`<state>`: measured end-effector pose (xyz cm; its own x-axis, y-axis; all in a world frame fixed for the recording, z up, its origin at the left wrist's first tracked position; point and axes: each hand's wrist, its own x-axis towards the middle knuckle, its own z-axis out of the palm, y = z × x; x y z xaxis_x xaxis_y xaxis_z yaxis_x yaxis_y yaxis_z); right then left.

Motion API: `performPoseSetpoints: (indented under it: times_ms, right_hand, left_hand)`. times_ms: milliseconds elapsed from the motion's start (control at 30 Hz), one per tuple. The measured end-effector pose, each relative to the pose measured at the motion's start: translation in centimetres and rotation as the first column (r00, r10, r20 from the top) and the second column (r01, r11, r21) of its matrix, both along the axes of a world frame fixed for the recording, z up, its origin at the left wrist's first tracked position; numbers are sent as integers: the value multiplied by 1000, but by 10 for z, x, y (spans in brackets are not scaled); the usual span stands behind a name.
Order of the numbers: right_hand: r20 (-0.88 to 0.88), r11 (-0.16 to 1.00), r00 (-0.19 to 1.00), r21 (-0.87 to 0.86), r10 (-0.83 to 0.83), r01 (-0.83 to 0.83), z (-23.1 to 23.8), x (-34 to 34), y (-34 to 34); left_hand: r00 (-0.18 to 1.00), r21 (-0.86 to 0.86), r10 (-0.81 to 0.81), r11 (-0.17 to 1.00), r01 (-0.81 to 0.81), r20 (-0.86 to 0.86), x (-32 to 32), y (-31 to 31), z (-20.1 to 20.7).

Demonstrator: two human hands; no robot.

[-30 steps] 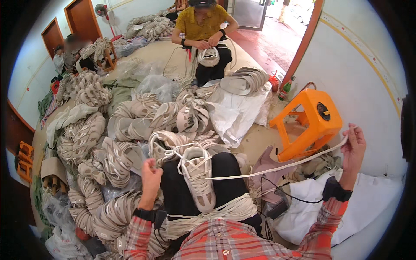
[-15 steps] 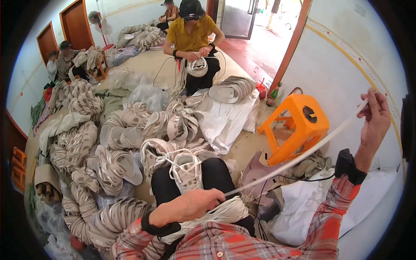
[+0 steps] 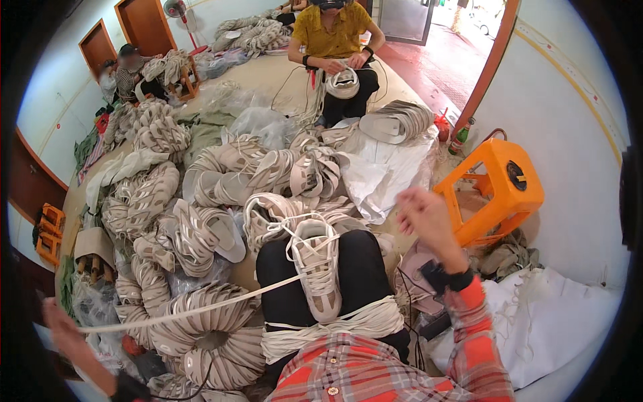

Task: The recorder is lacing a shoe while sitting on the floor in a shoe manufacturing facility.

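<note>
A beige and white shoe upper [image 3: 316, 271] rests between my thighs, toe toward me, with white laces threaded across its front. One shoelace [image 3: 201, 310] runs taut from the shoe's left side to my left hand [image 3: 67, 331], which grips it at the far left. My right hand [image 3: 425, 218] is raised to the right of my knees, slightly blurred. Its fingers look apart and no lace shows in them. A hank of white laces [image 3: 375, 315] lies across my lap. Next to my left knee is another laced upper [image 3: 264, 218].
Stacked shoe uppers [image 3: 214, 335] cover the floor on my left and ahead. An orange stool [image 3: 499, 187] and white cloth [image 3: 536, 321] are on my right. Facing me, a person in a yellow shirt [image 3: 335, 33] handles a shoe. More people sit at the far left.
The lace stretched between my hands now extends from the shoe to the left. My left hand moved far left; my right came down and inward from the upper right. The view shifted.
</note>
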<state>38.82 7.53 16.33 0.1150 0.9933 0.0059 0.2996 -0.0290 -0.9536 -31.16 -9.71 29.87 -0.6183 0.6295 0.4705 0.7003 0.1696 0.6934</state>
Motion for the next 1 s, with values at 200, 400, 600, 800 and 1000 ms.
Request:
performPoseSetpoints:
  times_ms: [200,400,600,800,1000]
  right_hand:
    - [-157,901,957,-328,245,-284,-75,-78,-24]
    - [-170,873,947,-369,272,-317,-102,-87,-42]
    - [-165,860,954,-414,252,-299,-113,-82,-49]
    - [-175,860,951,-408,255,-306,-115,-82,-48]
    - [-220,873,948,-385,229,-300,-119,-84,-51]
  left_hand:
    - [636,-262,-691,579,772,344,286,85,-200]
    - [564,-216,-553,570,793,612,395,120,-243]
    - [700,-344,-661,613,712,270,415,136,-248]
    - [698,-477,-711,586,655,86,422,142,-245]
    - [527,-493,-837,400,773,147,412,159,-246]
